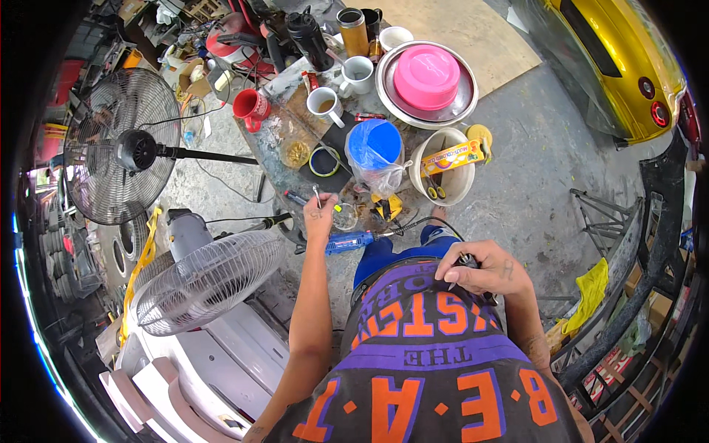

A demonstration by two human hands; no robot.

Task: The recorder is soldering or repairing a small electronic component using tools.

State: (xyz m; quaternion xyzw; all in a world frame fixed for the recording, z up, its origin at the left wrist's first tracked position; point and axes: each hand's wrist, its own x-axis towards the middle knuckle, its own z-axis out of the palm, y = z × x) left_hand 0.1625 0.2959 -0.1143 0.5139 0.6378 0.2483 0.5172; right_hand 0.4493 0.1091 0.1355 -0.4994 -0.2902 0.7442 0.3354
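My left hand (pixel 323 215) is closed around a small silver metal tool (pixel 317 193), its slim end sticking up past the fingers; its exact kind is too small to tell. Close to my waist, my right hand (pixel 487 270) grips a dark handpiece (pixel 467 261) with a thin tip (pixel 451 286) pointing down. Most of the handpiece is hidden by the fingers. A blue rotary tool (pixel 348 242) lies just below my left hand, and a black cord (pixel 425 224) curves from it toward my right hand. A yellow-and-black item (pixel 386 207) sits between the hands, farther off.
A low table bears a red mug (pixel 252 108), white mugs (pixel 325 105), a blue-lidded container (pixel 375 145) and a pink bowl (pixel 426 77) on a metal tray. Beside it stands a white bucket (pixel 453 190). Two fans (pixel 135 150) stand left; a yellow car body (pixel 628 70) is far right.
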